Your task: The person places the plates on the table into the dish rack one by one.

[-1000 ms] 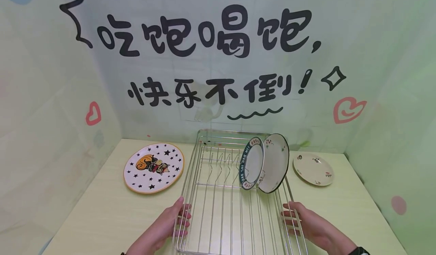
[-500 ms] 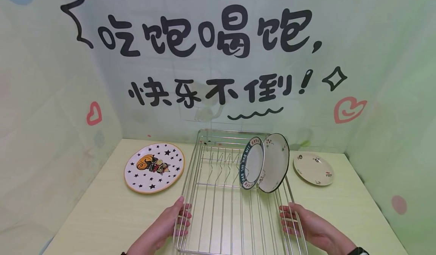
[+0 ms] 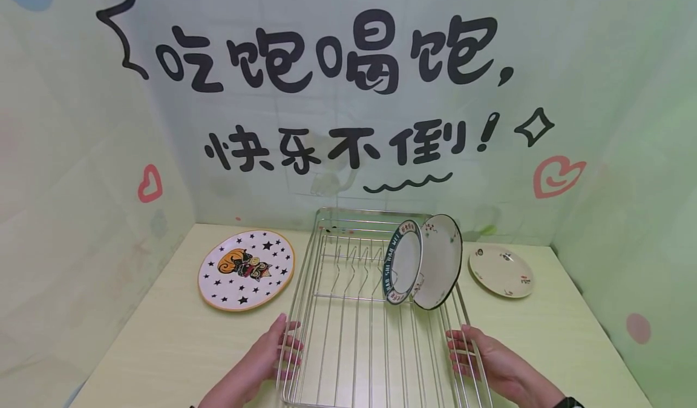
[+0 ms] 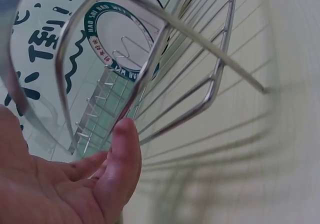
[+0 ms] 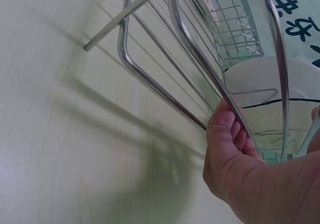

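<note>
Pale tabletop [image 3: 152,341], wire rack [image 3: 356,297] between my hands

Head view: a wall [image 3: 283,199] with big black lettering rises just beyond the rack's far end. My left hand [image 3: 268,352] lies at the rack's left side, fingers loose and nearly straight against the wires; my right hand [image 3: 492,359] grasps the opposite side. Ahead of my left fingers and slightly outward, a star-patterned plate [image 3: 246,270] lies just beside the rack. Ahead of my right fingers, outside the wires, lies a small flowered plate [image 3: 501,271]. Inside, forward of those same fingers, a green-rimmed plate [image 3: 404,261] and a dark-rimmed dish [image 3: 440,263] stand tilted on edge. Outward of each hand, tabletop runs on to a side edge.

Left wrist view: bent rods arch over my fingers, one meeting a fingertip, and the green-rimmed plate shows past them. Striped shadows fall on the tabletop beside my fingers.

Right wrist view: my fingers curl round a side rod, with the dark-rimmed dish close beyond. On their outer side, tabletop spreads under the rack's shadow.
</note>
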The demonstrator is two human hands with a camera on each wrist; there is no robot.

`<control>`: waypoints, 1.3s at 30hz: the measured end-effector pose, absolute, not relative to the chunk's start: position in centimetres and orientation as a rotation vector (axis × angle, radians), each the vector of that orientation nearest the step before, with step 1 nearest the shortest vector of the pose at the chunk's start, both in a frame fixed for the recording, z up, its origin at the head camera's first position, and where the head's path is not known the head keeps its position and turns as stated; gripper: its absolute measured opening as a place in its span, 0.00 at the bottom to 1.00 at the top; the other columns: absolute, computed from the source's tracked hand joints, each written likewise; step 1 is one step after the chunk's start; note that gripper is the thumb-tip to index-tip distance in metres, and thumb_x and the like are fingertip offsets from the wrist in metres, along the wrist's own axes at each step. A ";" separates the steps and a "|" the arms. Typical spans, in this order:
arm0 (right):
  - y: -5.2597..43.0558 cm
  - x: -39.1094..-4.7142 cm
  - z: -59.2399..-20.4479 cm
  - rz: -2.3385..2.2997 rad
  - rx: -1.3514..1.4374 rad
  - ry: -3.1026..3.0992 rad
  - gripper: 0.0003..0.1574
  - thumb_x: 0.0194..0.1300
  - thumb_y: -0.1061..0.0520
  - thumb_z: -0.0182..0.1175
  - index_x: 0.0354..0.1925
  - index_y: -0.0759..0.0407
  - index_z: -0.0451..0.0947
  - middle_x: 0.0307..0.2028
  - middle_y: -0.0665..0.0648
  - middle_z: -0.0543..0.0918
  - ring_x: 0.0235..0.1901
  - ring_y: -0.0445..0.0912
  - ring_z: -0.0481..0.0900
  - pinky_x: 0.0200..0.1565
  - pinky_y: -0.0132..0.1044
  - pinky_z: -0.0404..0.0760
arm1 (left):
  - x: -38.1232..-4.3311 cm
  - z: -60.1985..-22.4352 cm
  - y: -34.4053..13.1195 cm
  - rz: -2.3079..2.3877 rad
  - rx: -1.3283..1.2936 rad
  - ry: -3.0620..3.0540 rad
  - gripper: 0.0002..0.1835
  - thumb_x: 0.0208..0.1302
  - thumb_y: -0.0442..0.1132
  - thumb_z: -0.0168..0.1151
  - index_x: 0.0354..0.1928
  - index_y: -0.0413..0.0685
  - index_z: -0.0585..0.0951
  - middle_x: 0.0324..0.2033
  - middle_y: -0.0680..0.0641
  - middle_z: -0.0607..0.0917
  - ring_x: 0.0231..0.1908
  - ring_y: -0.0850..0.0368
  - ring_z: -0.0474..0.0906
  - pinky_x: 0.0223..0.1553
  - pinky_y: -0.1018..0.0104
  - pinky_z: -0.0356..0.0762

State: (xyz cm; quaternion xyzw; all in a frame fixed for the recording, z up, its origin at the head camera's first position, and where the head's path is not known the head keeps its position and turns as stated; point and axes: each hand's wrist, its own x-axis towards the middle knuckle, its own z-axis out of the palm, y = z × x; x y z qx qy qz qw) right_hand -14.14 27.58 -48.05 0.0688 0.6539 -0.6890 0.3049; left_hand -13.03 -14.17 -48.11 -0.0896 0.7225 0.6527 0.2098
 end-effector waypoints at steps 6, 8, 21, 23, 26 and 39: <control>27.6 -13.9 -48.0 -1.831 0.209 1.730 0.39 0.72 0.38 0.41 0.62 0.70 0.62 0.45 0.53 0.76 0.44 0.42 0.75 0.50 0.39 0.79 | -13.3 -47.6 -15.4 1.770 -0.352 2.136 0.38 0.71 0.64 0.32 0.65 0.38 0.65 0.41 0.42 0.76 0.34 0.53 0.77 0.30 0.58 0.81; 27.6 -13.9 -48.0 -1.830 0.216 1.732 0.40 0.72 0.38 0.41 0.62 0.70 0.62 0.45 0.53 0.76 0.44 0.42 0.75 0.50 0.39 0.79 | -13.5 -47.6 -16.0 1.740 -0.389 2.187 0.34 0.72 0.60 0.35 0.64 0.39 0.65 0.43 0.41 0.76 0.35 0.53 0.77 0.30 0.59 0.81; 27.4 -13.7 -48.1 -1.823 0.244 1.750 0.43 0.71 0.35 0.42 0.63 0.71 0.60 0.44 0.54 0.75 0.43 0.43 0.74 0.49 0.38 0.79 | -16.4 -48.6 -22.5 1.469 -0.393 2.534 0.29 0.71 0.48 0.48 0.65 0.35 0.62 0.49 0.35 0.73 0.43 0.48 0.75 0.35 0.63 0.80; 27.3 -13.7 -48.1 -1.823 0.241 1.745 0.43 0.71 0.35 0.42 0.63 0.71 0.60 0.44 0.54 0.74 0.43 0.43 0.74 0.49 0.38 0.79 | -17.0 -48.6 -23.6 1.414 -0.411 2.569 0.29 0.71 0.47 0.48 0.65 0.34 0.61 0.48 0.34 0.73 0.41 0.48 0.75 0.34 0.64 0.79; 27.3 -13.7 -48.1 -1.832 0.222 1.736 0.41 0.71 0.36 0.42 0.62 0.70 0.62 0.45 0.53 0.74 0.44 0.43 0.74 0.49 0.38 0.79 | -17.7 -48.4 -25.0 1.307 -0.433 2.653 0.31 0.70 0.47 0.48 0.66 0.31 0.58 0.50 0.31 0.71 0.42 0.45 0.74 0.37 0.59 0.78; 27.4 -14.0 -48.2 -1.837 0.194 1.746 0.40 0.73 0.37 0.38 0.62 0.69 0.62 0.47 0.53 0.73 0.44 0.43 0.73 0.49 0.38 0.78 | -20.2 -48.6 -27.9 0.967 -0.521 2.899 0.50 0.62 0.48 0.56 0.69 0.24 0.36 0.62 0.16 0.47 0.60 0.20 0.45 0.59 0.29 0.49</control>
